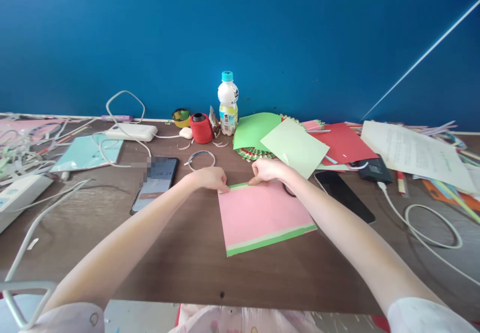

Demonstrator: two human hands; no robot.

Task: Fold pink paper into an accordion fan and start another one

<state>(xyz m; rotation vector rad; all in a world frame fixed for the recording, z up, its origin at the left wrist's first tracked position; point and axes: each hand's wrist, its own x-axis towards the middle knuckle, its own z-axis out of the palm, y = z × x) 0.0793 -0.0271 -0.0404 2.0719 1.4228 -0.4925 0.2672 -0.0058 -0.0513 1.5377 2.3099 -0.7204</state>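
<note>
A pink sheet of paper [262, 213] lies on the table in front of me, with a pale and a green strip along its near edge and a narrow green strip along its far edge. At the far left corner, my left hand [212, 178] is closed, its fingertips on the paper's edge. My right hand [267, 170] is closed too, its thumb and curled fingers on the far green strip a short way to the right. Part of a dark loop, perhaps a scissors handle [288, 190], shows beside my right forearm; the rest is hidden.
Behind my hands are a bottle [227, 104], a red tape roll [201, 128], green paper [255, 130], pale green paper [296, 145] and red paper [343, 143]. Phones lie left [155, 185] and right [345, 195]. A white cable [416, 230] curls at right. A blue wall [187, 33] bounds the table.
</note>
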